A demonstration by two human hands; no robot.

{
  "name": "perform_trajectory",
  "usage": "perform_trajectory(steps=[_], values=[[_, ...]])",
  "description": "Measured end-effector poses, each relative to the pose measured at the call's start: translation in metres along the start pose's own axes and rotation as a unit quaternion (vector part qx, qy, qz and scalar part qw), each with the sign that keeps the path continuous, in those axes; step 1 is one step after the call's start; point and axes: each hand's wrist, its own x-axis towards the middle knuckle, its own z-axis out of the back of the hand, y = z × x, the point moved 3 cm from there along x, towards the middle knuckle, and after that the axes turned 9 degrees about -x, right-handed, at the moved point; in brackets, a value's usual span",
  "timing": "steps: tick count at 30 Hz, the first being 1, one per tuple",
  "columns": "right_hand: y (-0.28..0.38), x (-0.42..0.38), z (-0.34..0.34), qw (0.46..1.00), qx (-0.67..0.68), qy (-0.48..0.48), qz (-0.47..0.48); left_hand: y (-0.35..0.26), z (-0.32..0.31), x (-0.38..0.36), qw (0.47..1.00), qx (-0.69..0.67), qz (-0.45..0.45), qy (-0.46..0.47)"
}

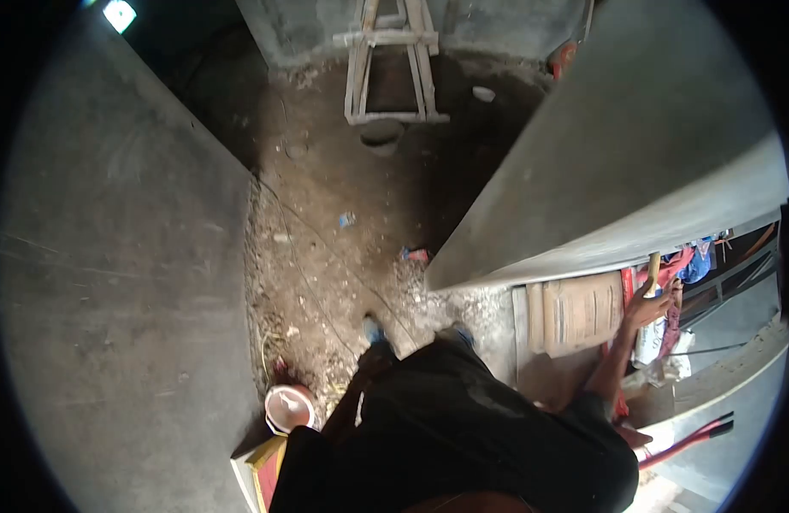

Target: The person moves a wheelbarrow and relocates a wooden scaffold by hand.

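My right hand (pixel 647 306) is raised at the right, fingers wrapped around a pale wooden stick (pixel 653 267) whose upper end sticks out above the fist. What is at its lower end is hidden. Brown paper sacks (pixel 582 312) are stacked just left of that hand, and red and blue cloths (pixel 695 263) are bunched beyond it. My left hand (pixel 375 366) hangs low by my left thigh in dark shadow, and its fingers cannot be made out.
A plastered wall (pixel 129 256) runs along the left; a wall end (pixel 582 188) juts in from the right. On the dirt floor lie a cable (pixel 304 224) and litter. A wooden trestle (pixel 393 77) stands ahead, a bucket (pixel 289 409) at lower left, and red long-handled cutters (pixel 689 443) at lower right.
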Motion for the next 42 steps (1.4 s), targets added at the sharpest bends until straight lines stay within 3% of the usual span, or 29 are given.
perform_trajectory(steps=[2, 4, 5, 7, 9, 10, 11, 13, 14, 15, 17, 20, 22, 24, 26, 28, 30, 32, 33, 34, 35, 36, 37, 39, 40, 42], values=[[-0.006, -0.067, -0.002, 0.985, -0.07, 0.107, -0.117, 0.02, 0.03, -0.007, 0.998, 0.028, 0.04, 0.027], [-0.001, -0.153, 0.007, 0.991, -0.05, 0.113, -0.044, 0.028, 0.062, -0.01, 0.996, 0.053, 0.052, 0.047], [0.001, -0.208, 0.01, 0.973, -0.153, 0.168, -0.05, 0.029, 0.079, -0.008, 0.996, 0.06, 0.051, 0.052], [-0.007, -0.328, 0.012, 0.932, -0.095, 0.351, 0.009, 0.023, 0.107, 0.002, 0.995, 0.083, 0.035, 0.054], [-0.013, -0.403, 0.04, 0.801, -0.092, 0.59, 0.052, 0.001, 0.137, 0.02, 0.992, 0.126, -0.001, 0.031], [-0.021, -0.422, 0.053, 0.706, -0.111, 0.694, 0.085, -0.022, 0.151, 0.029, 0.982, 0.188, -0.023, -0.008], [-0.029, -0.422, 0.064, 0.578, -0.114, 0.799, 0.12, -0.074, 0.173, 0.017, 0.987, 0.154, -0.038, -0.007], [-0.033, -0.411, 0.079, 0.35, -0.082, 0.923, 0.136, -0.104, 0.194, 0.051, 0.966, 0.198, -0.146, -0.082], [-0.026, -0.402, 0.079, 0.271, -0.055, 0.953, 0.123, -0.135, 0.206, 0.061, 0.966, 0.227, -0.111, -0.049], [-0.008, -0.393, 0.078, 0.22, -0.029, 0.969, 0.11, -0.159, 0.214, 0.076, 0.958, 0.24, -0.144, -0.055], [0.041, -0.38, 0.058, 0.195, 0.022, 0.977, 0.085, -0.213, 0.231, 0.102, 0.947, 0.214, -0.239, -0.035], [0.129, -0.383, 0.004, 0.244, 0.077, 0.964, 0.074, -0.279, 0.268, 0.189, 0.926, 0.271, -0.257, 0.062], [0.195, -0.402, -0.035, 0.299, 0.112, 0.945, 0.073, -0.312, 0.309, 0.228, 0.897, 0.32, -0.298, 0.061], [0.256, -0.432, -0.076, 0.348, 0.145, 0.924, 0.067, -0.333, 0.353, 0.275, 0.893, 0.273, -0.349, 0.077], [0.311, -0.465, -0.104, 0.38, 0.171, 0.907, 0.056, -0.327, 0.408, 0.315, 0.907, 0.336, -0.251, -0.026], [0.36, -0.491, -0.126, 0.401, 0.197, 0.893, 0.044, -0.314, 0.459, 0.343, 0.887, 0.447, -0.115, 0.009], [0.408, -0.507, -0.148, 0.423, 0.228, 0.876, 0.039, -0.29, 0.503, 0.376, 0.912, 0.393, -0.112, 0.03], [0.44, -0.519, -0.189, 0.452, 0.249, 0.855, 0.048, -0.31, 0.531, 0.378, 0.957, 0.288, 0.011, -0.022], [0.452, -0.521, -0.214, 0.478, 0.246, 0.841, 0.063, -0.272, 0.556, 0.42, 0.966, 0.253, 0.027, -0.035], [0.463, -0.522, -0.247, 0.495, 0.245, 0.83, 0.074, -0.293, 0.564, 0.422, 0.941, 0.329, 0.061, -0.037], [0.476, -0.486, -0.26, 0.608, 0.167, 0.77, 0.098, -0.293, 0.576, 0.437, 0.947, 0.306, 0.1, -0.02], [0.488, -0.452, -0.281, 0.582, 0.129, 0.801, 0.055, -0.307, 0.578, 0.457, 0.927, 0.357, 0.114, -0.007], [0.496, -0.454, -0.307, 0.779, 0.224, 0.583, 0.05, -0.324, 0.58, 0.481, 0.933, 0.35, 0.083, -0.003], [0.532, -0.389, -0.357, 0.678, 0.178, 0.704, -0.113, -0.364, 0.579, 0.527, 0.931, 0.363, -0.026, -0.033], [0.532, -0.415, -0.397, 0.639, 0.251, 0.721, -0.095, -0.401, 0.575, 0.543, 0.94, 0.315, -0.119, -0.058], [0.564, -0.362, -0.433, 0.665, 0.18, 0.717, -0.105, -0.508, 0.558, 0.581, 0.955, 0.213, -0.194, -0.07]])
